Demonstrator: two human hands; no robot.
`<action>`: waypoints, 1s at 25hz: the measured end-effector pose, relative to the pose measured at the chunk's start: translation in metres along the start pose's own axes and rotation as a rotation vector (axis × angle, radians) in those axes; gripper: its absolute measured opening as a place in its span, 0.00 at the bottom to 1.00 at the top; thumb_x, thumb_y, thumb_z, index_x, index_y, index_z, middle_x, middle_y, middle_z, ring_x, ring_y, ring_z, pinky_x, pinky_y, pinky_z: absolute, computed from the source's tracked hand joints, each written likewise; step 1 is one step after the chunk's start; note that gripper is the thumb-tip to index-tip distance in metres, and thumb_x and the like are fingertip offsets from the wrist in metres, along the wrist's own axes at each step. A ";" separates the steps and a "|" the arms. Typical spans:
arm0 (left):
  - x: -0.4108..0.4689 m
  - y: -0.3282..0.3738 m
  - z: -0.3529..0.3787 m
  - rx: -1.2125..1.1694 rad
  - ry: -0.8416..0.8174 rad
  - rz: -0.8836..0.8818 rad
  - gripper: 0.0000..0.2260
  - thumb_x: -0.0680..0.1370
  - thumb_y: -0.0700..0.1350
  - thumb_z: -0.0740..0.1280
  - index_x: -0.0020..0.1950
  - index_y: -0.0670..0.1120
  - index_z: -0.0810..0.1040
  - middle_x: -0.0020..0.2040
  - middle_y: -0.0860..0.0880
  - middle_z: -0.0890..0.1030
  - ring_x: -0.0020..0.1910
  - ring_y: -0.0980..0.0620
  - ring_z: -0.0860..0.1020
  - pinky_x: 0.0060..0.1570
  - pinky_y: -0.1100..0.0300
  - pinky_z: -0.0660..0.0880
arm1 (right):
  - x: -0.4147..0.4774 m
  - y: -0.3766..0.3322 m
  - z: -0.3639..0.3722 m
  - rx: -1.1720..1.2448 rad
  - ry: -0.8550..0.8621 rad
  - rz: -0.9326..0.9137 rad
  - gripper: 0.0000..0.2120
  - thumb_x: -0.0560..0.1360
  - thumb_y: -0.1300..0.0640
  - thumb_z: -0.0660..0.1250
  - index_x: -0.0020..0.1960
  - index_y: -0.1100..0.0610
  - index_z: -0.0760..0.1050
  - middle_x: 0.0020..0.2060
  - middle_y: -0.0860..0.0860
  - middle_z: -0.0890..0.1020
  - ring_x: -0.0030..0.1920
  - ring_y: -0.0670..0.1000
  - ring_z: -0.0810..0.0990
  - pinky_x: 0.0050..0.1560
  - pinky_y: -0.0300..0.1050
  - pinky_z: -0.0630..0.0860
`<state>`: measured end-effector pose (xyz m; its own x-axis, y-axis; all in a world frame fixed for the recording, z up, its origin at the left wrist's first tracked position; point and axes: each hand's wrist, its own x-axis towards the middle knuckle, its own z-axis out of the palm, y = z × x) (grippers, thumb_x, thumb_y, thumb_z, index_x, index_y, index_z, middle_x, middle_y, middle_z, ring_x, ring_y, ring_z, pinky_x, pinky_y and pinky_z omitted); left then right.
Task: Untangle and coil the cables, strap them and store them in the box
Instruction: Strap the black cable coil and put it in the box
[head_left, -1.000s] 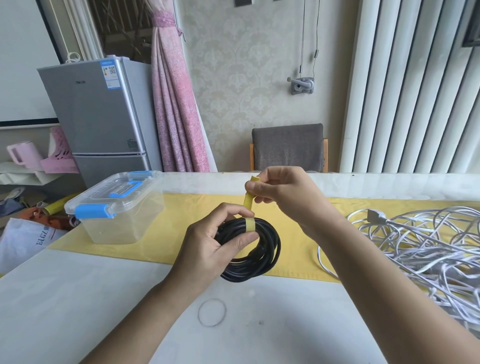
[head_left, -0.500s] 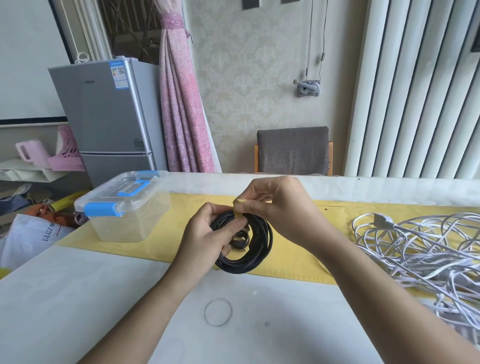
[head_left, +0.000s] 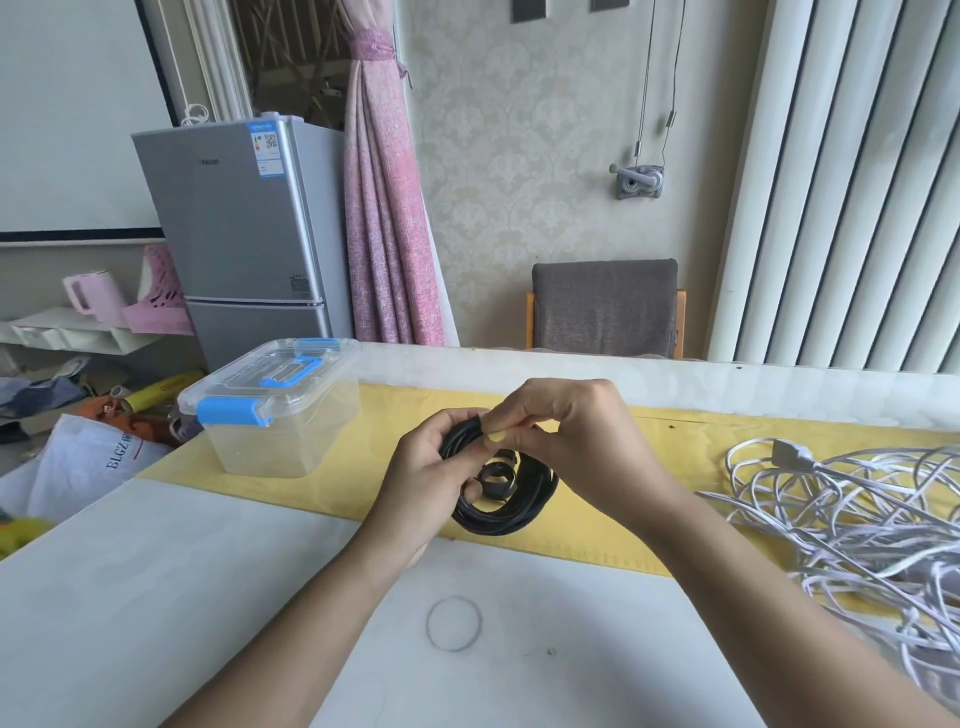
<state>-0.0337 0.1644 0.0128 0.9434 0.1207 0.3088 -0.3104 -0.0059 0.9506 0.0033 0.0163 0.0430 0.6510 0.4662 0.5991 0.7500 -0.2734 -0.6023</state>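
Observation:
A coiled black cable (head_left: 511, 512) hangs just above the yellow mat (head_left: 363, 467) at the table's middle. My left hand (head_left: 426, 473) grips the coil's left side with curled fingers. My right hand (head_left: 576, 436) pinches a yellow strap (head_left: 494, 435) against the top of the coil; most of the strap is hidden by the fingers. A clear plastic box (head_left: 275, 415) with blue latches and a shut lid stands on the mat to the left. A tangled heap of white cable (head_left: 857, 514) lies at the right.
The white table (head_left: 208, 597) carries a thin drawn ring (head_left: 454, 622) near the front. A grey chair (head_left: 605, 306) stands behind the far edge. A fridge (head_left: 244, 234) and floor clutter are off to the left.
My right hand has come down from holding the strap upright to pressing it onto the coil's top. The coil has tilted and sunk slightly in my left hand.

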 end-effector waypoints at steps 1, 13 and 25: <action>0.001 0.000 -0.001 -0.008 0.003 -0.009 0.07 0.75 0.36 0.66 0.53 0.40 0.76 0.24 0.57 0.73 0.24 0.59 0.68 0.25 0.66 0.66 | 0.000 0.001 0.001 -0.002 -0.005 -0.011 0.05 0.69 0.65 0.73 0.42 0.56 0.84 0.38 0.45 0.84 0.40 0.41 0.82 0.43 0.35 0.78; 0.007 -0.006 -0.010 -0.174 -0.015 -0.077 0.06 0.75 0.39 0.65 0.49 0.38 0.79 0.32 0.51 0.70 0.28 0.58 0.67 0.24 0.66 0.65 | -0.004 0.023 0.012 -0.216 -0.008 -0.220 0.04 0.71 0.56 0.73 0.45 0.53 0.84 0.44 0.47 0.73 0.41 0.44 0.74 0.43 0.31 0.70; 0.006 -0.007 -0.009 0.014 -0.033 -0.028 0.11 0.70 0.46 0.70 0.45 0.40 0.74 0.26 0.55 0.72 0.25 0.57 0.67 0.24 0.65 0.64 | -0.002 0.017 0.010 -0.338 -0.014 -0.079 0.12 0.70 0.53 0.73 0.53 0.53 0.80 0.45 0.47 0.79 0.45 0.47 0.78 0.44 0.42 0.75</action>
<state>-0.0274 0.1743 0.0076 0.9550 0.0884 0.2830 -0.2826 -0.0171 0.9591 0.0134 0.0195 0.0267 0.5898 0.5081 0.6277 0.7957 -0.4985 -0.3441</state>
